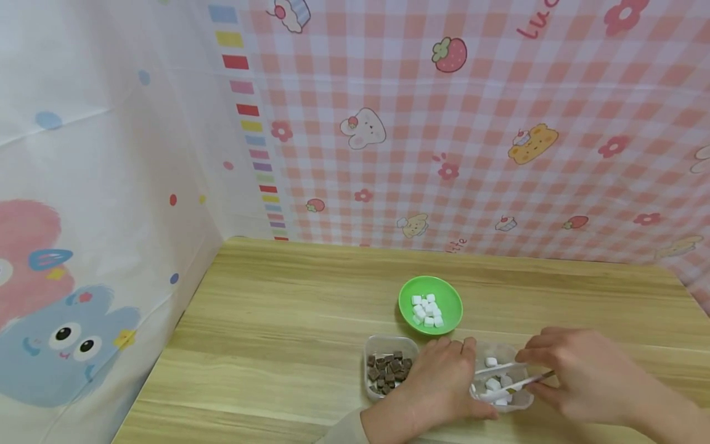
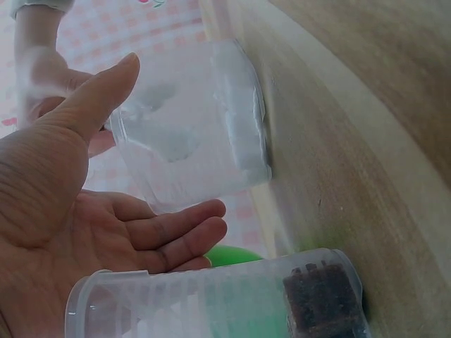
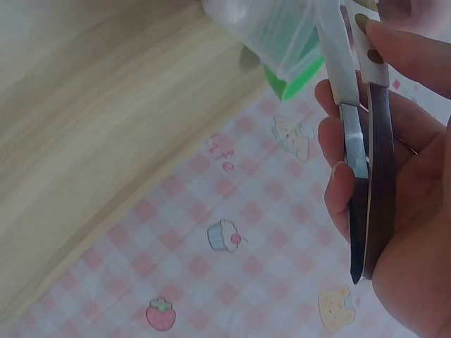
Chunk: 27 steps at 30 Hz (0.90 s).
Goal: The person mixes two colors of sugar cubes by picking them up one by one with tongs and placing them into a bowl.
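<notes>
My right hand (image 1: 588, 373) holds a pair of tongs (image 1: 513, 387) with white tips and metal arms. In the right wrist view the metal arms (image 3: 381, 176) lie close together at the palm end. The tips reach into a clear plastic container (image 1: 524, 404) with several white cubes (image 1: 492, 384) in it. My left hand (image 1: 444, 382) holds this container at its left side; in the left wrist view, thumb and fingers span its wall (image 2: 190, 162). Left of that hand stands another clear container (image 1: 367, 377) with several brown cubes (image 1: 379, 373), partly covered by the hand.
A green bowl (image 1: 407, 311) with several white cubes (image 1: 427, 310) stands behind the two containers on the wood-grain table (image 1: 266, 345). A pink checked cloth (image 1: 399, 179) hangs along the table's back edge, and a white printed cloth (image 1: 127, 185) hangs at the left.
</notes>
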Motion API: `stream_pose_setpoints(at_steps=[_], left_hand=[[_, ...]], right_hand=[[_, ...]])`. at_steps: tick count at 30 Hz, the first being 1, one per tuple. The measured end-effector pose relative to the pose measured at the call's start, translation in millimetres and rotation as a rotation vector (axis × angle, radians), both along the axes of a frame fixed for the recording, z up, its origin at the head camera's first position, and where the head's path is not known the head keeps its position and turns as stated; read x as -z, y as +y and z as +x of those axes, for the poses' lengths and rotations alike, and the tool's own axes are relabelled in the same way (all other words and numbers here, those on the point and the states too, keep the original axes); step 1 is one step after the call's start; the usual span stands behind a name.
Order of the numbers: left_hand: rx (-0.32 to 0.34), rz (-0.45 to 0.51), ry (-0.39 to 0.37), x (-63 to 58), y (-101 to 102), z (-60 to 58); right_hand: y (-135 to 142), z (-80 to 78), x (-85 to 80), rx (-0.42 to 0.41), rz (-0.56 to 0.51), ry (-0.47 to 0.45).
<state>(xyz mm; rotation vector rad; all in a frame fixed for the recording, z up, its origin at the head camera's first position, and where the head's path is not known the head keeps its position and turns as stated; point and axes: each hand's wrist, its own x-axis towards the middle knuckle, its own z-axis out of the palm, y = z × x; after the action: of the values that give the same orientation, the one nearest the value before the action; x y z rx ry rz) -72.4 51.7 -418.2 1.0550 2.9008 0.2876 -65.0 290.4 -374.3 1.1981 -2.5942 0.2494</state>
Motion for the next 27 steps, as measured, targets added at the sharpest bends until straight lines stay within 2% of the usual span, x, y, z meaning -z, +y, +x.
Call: stream_pose_setpoints(at_steps=[7,27], left_hand=[[-0.001,-0.007,0.002,0.2,0,-0.3],[-0.010,-0.024,0.000,-0.1,1,0.4]], right_hand=[[-5,-4.2,8.1,-0.073,0.023,0.042],[-9,-4.3,12.5,-0.073,0.072,0.084]])
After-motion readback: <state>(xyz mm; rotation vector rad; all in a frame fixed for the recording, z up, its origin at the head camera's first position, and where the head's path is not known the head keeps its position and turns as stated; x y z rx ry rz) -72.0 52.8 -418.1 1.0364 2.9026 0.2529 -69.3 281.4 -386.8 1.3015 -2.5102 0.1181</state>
